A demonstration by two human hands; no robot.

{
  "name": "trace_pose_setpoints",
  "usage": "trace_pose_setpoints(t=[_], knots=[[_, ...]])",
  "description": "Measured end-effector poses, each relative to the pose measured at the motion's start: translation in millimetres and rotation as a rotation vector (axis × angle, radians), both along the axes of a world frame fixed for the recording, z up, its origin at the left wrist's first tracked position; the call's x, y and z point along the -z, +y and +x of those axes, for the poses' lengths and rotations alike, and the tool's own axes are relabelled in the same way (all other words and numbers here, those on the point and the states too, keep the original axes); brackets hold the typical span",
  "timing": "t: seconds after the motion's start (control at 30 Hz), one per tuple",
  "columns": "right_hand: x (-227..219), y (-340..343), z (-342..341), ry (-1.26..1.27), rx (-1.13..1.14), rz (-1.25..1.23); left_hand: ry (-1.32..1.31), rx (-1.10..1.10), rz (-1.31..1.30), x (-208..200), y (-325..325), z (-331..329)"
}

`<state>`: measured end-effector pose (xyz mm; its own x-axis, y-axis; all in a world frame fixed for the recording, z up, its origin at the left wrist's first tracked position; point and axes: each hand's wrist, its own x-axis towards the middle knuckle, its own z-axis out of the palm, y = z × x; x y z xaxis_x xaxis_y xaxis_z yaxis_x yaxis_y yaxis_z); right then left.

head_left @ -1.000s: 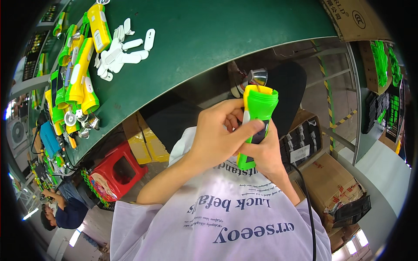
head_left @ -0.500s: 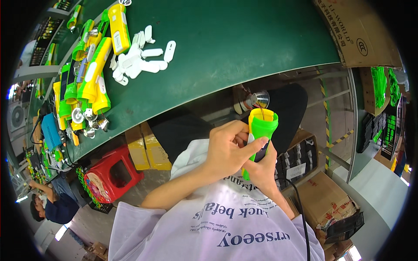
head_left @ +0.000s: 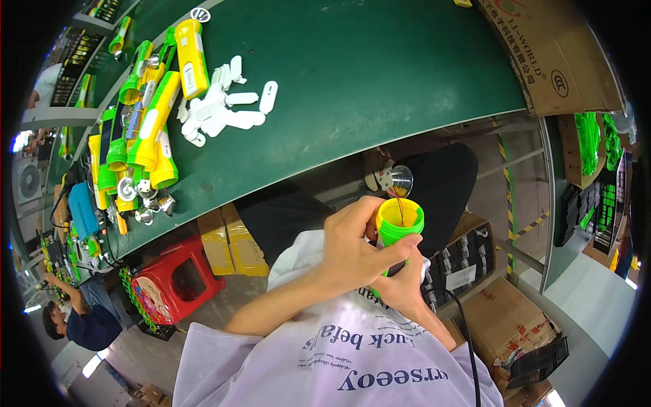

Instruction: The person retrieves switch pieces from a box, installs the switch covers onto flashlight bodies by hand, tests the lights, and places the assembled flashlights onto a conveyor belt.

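Over my lap, a green and yellow flashlight body (head_left: pixel 400 217) is gripped between both hands, its wide mouth turned up so the yellow inside shows. My left hand (head_left: pixel 349 237) closes round its left side, thumb pressed across the front. From below and the right, my right hand (head_left: pixel 403 281) is wrapped round the lower part; some of its fingers are hidden. Thin wires run out of the mouth to a shiny reflector (head_left: pixel 401 181), which hangs just beyond the rim.
On the green table (head_left: pixel 352 81), white plastic pieces (head_left: pixel 220 108) lie beside a pile of flashlight bodies (head_left: pixel 146 122). A red stool (head_left: pixel 178 281) stands at left. Cardboard boxes (head_left: pixel 505 315) sit at right; a carton (head_left: pixel 542 61) rests on the table's far right. Another person (head_left: pixel 91 319) works at far left.
The flashlight body has tipped so its open mouth shows more of the inside, and it sits slightly lower. Both hands keep hold of it; the reflector hangs lower in the picture.
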<state>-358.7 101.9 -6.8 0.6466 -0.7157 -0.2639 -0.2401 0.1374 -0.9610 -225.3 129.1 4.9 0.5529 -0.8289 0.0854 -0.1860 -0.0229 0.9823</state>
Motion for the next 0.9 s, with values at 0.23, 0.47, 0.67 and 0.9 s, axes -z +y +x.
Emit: trace_pose_setpoints(t=[0.23,0.47,0.67,0.9], knots=[[9,6,5,0.104,0.209,0.027,-0.044,-0.098,0.09,9,-10,-3],[0,0,10,-0.124,0.344,0.549,-0.378,0.232,0.113,-7,-11,26],[-8,-11,2,-0.487,0.5,0.822,-0.94,-0.272,0.293,-25,-25,199],[-8,-13,-1,-0.523,0.495,0.843,-1.111,-0.008,0.475,-17,-38,239]])
